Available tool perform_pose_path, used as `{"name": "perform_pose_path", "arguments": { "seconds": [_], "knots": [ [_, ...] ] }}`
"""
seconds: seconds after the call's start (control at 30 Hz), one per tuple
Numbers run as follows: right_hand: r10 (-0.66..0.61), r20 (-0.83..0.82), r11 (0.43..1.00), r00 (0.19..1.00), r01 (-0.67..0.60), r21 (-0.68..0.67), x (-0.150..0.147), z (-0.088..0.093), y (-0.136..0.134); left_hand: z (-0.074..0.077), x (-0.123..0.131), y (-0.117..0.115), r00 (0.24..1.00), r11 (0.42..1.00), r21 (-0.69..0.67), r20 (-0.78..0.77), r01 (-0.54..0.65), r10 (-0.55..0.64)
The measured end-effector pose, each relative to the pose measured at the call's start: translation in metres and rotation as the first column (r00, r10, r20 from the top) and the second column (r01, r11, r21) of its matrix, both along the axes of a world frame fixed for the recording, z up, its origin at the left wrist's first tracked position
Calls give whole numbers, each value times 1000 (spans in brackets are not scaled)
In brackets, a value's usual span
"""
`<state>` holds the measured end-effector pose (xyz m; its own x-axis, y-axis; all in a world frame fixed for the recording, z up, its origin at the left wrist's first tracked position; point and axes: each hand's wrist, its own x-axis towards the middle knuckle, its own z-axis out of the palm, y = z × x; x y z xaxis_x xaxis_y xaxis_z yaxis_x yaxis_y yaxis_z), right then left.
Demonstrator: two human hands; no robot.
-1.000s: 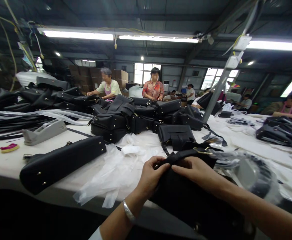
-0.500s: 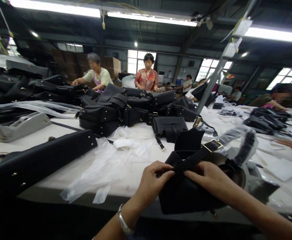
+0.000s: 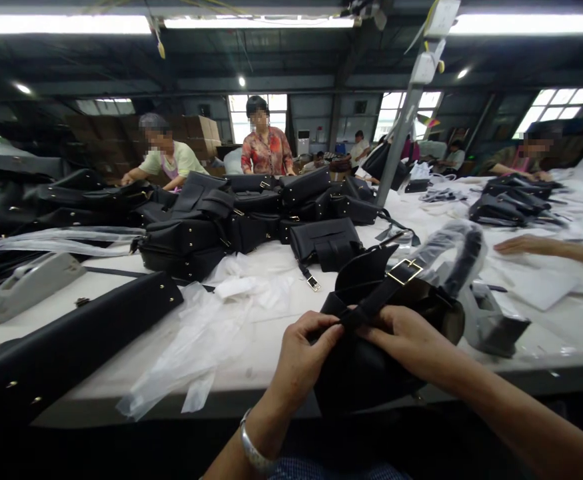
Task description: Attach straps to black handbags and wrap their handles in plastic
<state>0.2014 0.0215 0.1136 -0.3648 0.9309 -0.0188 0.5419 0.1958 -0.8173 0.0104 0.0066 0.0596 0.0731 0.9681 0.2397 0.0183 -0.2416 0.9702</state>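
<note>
A black handbag [image 3: 371, 380] stands at the table's front edge, its top partly open and its handle wrapped in clear plastic [image 3: 468, 250]. Across its front runs a black strap [image 3: 366, 310] with a square gold buckle [image 3: 404, 271]. My left hand [image 3: 304, 353] pinches the strap's lower end between thumb and fingers. Close beside it, my right hand [image 3: 404, 337] grips the same strap, thumb in front and fingers partly hidden behind it. A black flap [image 3: 364, 267] rises behind the strap.
Another black bag [image 3: 86, 340] lies at left, near crumpled white tissue [image 3: 211, 340]. Behind are piled black bags [image 3: 186, 247] and grey tape dispensers [image 3: 26, 287], [image 3: 496, 320]. A co-worker's hand [image 3: 521, 245] reaches in at right. A metal post [image 3: 401, 140] rises behind; other people work across the table.
The view has turned slightly right, so things sit farther left. Both hands stay on the strap, with little shift. The co-worker's hand at right reaches farther into view.
</note>
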Motion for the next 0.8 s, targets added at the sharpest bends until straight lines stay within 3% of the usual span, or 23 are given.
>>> {"name": "perform_pose_path", "arguments": {
  "seconds": [0.23,0.3,0.47,0.7,0.8],
  "knots": [
    [71,-135,997,988,-75,-22,4,-3,-6,5,-1,-1,999,1000,-21,-48,23,-24],
    [42,-163,999,986,-46,-23,4,-4,-7,5,-1,-2,998,999,-36,-62,29,-31],
    [-122,-19,990,992,123,75,0,-10,-6,5,2,-2,996,1000,-18,-94,-6,4],
    [-88,-83,995,993,92,44,1,-9,-7,3,0,-4,993,1000,9,-119,-7,8],
    [-76,-144,997,987,73,-22,0,-10,-5,4,-6,-4,989,998,36,-143,52,-47]
  ]
}}
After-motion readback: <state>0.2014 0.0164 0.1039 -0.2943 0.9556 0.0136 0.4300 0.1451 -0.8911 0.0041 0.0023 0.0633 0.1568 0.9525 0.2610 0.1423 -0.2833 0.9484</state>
